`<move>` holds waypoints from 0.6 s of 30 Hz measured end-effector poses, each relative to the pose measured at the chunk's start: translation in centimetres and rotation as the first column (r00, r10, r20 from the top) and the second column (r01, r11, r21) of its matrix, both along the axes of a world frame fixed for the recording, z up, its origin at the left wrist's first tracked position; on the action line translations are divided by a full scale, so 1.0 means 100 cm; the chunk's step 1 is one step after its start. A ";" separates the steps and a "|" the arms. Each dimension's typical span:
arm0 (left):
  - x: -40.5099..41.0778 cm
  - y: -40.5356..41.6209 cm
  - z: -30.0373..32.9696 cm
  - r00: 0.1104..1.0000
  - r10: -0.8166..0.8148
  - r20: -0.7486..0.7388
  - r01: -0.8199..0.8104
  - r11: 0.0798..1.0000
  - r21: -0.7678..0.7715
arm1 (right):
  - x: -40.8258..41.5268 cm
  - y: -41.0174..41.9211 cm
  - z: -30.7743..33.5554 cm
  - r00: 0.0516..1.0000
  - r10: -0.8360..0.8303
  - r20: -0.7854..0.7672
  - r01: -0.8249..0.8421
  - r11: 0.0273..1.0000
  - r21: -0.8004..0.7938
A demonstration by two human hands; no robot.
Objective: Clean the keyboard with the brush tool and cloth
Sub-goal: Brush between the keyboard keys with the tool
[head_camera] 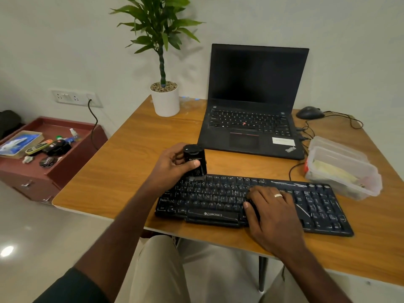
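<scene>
Brushing step in hand. Left hand [172, 166] fingers curled round brush tool [195, 161], tip down on far-left keys of keyboard [251, 202] at near table [122, 162] edge. Right hand [270, 209] fingers spread flat, steadying keys. Next: sweep rightward along rows. Cloth not identifiable.

Black keyboard [251, 202] with white lettering, black laptop [253, 101], white plant pot [165, 101] — all on wood-grain orange-brown table [122, 171].

Open laptop [253, 106], potted plant [165, 99], mouse [310, 112], plastic container [343, 169] on desk [122, 171].
</scene>
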State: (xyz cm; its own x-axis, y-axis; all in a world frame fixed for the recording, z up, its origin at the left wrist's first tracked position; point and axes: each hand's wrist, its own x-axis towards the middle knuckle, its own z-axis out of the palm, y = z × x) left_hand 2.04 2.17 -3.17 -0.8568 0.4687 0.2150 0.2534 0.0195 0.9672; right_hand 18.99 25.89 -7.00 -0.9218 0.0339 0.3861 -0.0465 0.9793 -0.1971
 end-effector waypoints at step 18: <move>-0.001 0.014 0.007 1.000 0.014 0.003 -0.014 1.000 0.011 | 0.001 0.000 0.001 1.000 -0.016 -0.007 0.016 1.000 -0.002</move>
